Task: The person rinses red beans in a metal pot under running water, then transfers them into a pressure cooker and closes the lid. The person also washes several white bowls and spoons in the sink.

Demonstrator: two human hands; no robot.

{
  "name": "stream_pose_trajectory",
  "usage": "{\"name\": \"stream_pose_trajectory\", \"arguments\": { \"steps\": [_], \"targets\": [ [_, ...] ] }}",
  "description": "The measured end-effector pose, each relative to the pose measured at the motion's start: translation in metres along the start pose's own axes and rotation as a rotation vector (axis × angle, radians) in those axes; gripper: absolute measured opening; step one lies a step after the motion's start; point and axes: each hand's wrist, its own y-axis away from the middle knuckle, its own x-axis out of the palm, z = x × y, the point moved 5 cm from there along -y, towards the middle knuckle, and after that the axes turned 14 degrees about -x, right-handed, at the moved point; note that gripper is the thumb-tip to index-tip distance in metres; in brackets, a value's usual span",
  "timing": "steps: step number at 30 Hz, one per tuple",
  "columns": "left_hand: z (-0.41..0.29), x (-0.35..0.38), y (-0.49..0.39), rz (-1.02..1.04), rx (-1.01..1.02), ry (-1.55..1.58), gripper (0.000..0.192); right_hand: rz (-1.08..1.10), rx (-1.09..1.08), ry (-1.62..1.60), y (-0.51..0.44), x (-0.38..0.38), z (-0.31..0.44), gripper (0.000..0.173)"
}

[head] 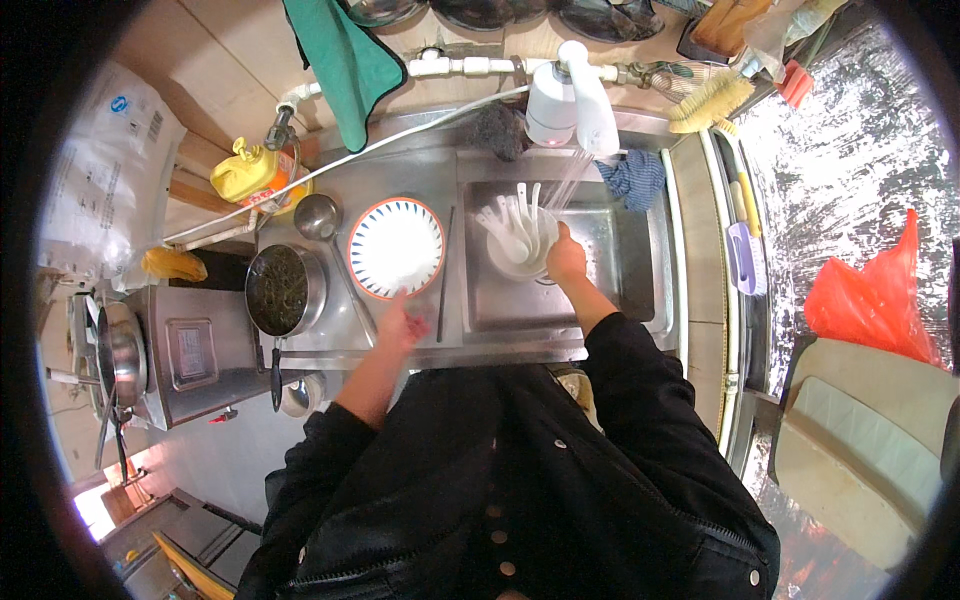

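Observation:
My right hand (566, 256) grips the rim of a white bowl (517, 262) in the steel sink basin (622, 262). Several white soup spoons (512, 244) stand in that bowl, their handles leaning up and left. Water streams down from the white electric faucet (551, 112) beside the bowl. On the drainboard, my left hand (403, 326) is blurred at the near edge of a white plate (396, 244) with an orange rim and blue marks; whether it touches the plate is unclear, and its fingers look apart. A dark stick-like utensil (446, 277) lies between plate and basin.
Left of the plate lie a steel ladle (318, 217) and a saucepan (276, 291) with dark contents. A yellow jug (251, 176) stands behind them. A blue striped cloth (636, 180) and a dark scrubber (497, 132) rest on the sink's back edge. A green cloth (349, 71) hangs above the drainboard.

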Motion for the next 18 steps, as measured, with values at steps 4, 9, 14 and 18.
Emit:
{"name": "stream_pose_trajectory", "arguments": {
  "steps": [4, 9, 14, 18],
  "targets": [
    [0.035, 0.058, 0.022, 0.272, -0.012, -0.316, 0.031, -0.071, -0.009, -0.332, 0.000, 0.016, -0.021, 0.052],
    [0.012, 0.145, 0.011, 0.301, 0.127, -0.575, 0.044, -0.208, 0.040, -0.784, 0.023, 0.013, -0.024, 0.049],
    [0.006, 0.204, 0.026, 0.508, 0.043, -0.388, 0.054, -0.241, -0.024, -1.086, 0.051, 0.002, -0.008, 0.050],
    [0.007, 0.219, 0.039, 0.677, 0.068, -0.318, 0.064, -0.373, -0.208, -0.660, 0.072, -0.061, 0.019, 0.038]
  ]
}}
